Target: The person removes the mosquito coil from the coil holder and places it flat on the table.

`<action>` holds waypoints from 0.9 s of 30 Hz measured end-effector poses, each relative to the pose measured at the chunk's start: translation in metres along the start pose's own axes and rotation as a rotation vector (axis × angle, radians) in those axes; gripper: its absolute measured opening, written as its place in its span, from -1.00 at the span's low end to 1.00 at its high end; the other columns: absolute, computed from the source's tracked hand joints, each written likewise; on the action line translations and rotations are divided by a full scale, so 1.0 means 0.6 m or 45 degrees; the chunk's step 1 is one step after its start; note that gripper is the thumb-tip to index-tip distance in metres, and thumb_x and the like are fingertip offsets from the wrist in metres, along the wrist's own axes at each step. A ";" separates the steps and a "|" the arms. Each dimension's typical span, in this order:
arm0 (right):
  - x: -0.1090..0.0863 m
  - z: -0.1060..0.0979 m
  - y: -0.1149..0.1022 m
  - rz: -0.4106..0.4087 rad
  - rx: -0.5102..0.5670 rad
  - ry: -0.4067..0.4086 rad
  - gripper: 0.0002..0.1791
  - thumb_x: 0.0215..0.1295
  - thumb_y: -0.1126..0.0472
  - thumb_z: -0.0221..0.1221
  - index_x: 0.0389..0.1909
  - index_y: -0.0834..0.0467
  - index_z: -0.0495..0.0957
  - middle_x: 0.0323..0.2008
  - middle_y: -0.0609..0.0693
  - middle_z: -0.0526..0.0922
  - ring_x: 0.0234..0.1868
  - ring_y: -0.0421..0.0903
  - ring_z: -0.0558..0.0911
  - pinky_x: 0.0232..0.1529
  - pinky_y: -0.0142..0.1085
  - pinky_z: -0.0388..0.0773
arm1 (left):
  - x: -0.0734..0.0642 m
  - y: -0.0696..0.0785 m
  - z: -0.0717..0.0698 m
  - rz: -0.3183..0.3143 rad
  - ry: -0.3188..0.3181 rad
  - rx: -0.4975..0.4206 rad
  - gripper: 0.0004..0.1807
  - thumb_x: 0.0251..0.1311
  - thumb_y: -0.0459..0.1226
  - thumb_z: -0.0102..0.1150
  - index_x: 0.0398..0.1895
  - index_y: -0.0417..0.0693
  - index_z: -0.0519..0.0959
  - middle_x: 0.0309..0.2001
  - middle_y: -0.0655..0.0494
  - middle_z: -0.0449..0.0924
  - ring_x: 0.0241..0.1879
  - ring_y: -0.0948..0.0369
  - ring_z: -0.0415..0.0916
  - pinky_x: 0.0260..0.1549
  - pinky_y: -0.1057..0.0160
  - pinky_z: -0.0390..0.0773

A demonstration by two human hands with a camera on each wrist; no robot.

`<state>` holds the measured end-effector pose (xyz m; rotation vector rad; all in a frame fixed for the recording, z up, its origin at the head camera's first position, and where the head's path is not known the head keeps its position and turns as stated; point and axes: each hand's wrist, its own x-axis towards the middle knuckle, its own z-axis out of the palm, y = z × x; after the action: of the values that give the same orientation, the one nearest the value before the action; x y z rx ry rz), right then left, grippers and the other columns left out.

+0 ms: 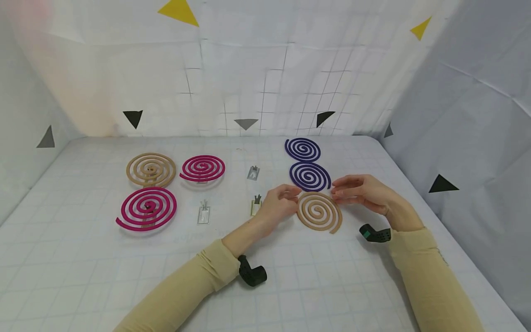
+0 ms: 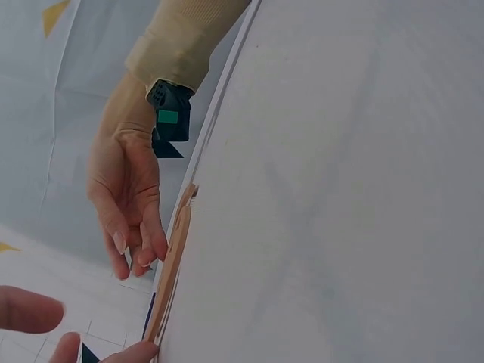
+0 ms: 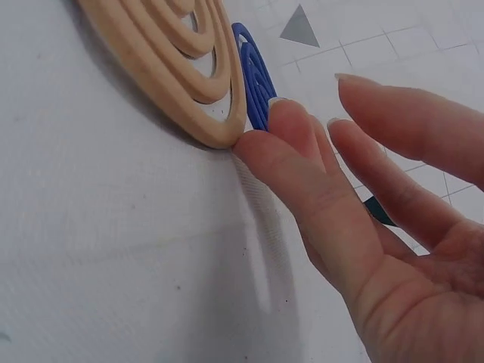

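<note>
A tan mosquito coil (image 1: 318, 212) lies flat on the white table between the two hands. Fingertips of my left hand (image 1: 277, 207) touch its left edge, thumb held apart, as the left wrist view shows. On the opposite side, my right hand (image 1: 365, 193) has one fingertip against the coil's rim, its other fingers loosely bent and spread. Beyond the tan coil, two dark blue coils (image 1: 309, 176) lie in a line, the nearer one close to the right fingertips. A small metal coil stand (image 1: 256, 205) sits just left of the left hand, partly covered by it.
On the left, a tan coil (image 1: 151, 169) and two magenta coils (image 1: 202, 168) sit raised on stands. Two bare metal stands (image 1: 203, 215) stand between them and my left arm. White sheets with coloured triangles rise behind the table and at its sides.
</note>
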<state>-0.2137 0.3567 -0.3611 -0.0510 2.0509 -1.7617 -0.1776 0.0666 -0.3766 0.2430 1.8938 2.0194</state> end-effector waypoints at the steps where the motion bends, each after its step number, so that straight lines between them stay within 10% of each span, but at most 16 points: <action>1: 0.000 -0.001 0.001 -0.009 0.004 -0.004 -0.46 0.31 0.41 0.22 0.25 0.50 0.31 -0.14 0.03 0.75 -0.10 -0.08 0.75 0.01 -0.20 0.69 | 0.000 0.000 0.000 0.003 0.002 -0.004 -0.41 -0.07 -0.50 0.05 0.18 -0.27 0.52 0.24 -0.25 0.52 0.26 -0.05 0.46 0.11 0.20 0.59; 27: 0.005 0.005 0.000 -0.006 -0.164 0.040 -0.37 0.28 0.30 0.30 0.30 0.44 0.33 0.05 0.11 0.66 -0.04 -0.11 0.72 0.05 -0.34 0.64 | 0.002 -0.005 -0.003 -0.008 0.009 0.082 -0.48 0.03 -0.46 0.17 0.17 -0.24 0.53 0.16 -0.14 0.59 0.23 0.00 0.45 0.21 0.09 0.51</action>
<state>-0.2154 0.3530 -0.3622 -0.0672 2.1862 -1.6414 -0.1791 0.0657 -0.3798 0.2467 1.9637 1.9593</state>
